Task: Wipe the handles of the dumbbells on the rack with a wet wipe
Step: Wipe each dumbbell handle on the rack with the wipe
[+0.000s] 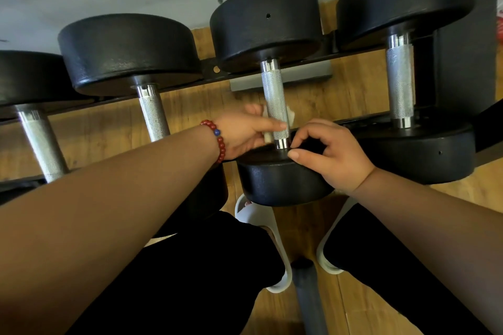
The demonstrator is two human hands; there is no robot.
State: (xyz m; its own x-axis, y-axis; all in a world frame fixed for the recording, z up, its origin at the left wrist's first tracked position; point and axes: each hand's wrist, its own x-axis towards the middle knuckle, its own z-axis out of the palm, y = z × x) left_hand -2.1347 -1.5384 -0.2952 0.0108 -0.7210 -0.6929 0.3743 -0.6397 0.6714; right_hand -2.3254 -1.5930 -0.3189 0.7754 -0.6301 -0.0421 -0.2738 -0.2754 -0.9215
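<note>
Left hand (245,133): our fingers grasp the wet wipe (268,138), which is wrapped around the lower part of the handle (275,98). The index finger lies across the knurling.
Right hand (336,156): the fingers are bent, with the tips on the near head (277,185) beside the chrome collar. We cannot tell whether they pinch anything.
Dumbbell (266,24): second from the right end of the rack (209,75), spanning the rear and front rails.
Bracelet (220,144): red beads on our left wrist.

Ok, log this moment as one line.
left hand: holds wipe round handle | right hand: rests on near weight | step: wiping
</note>
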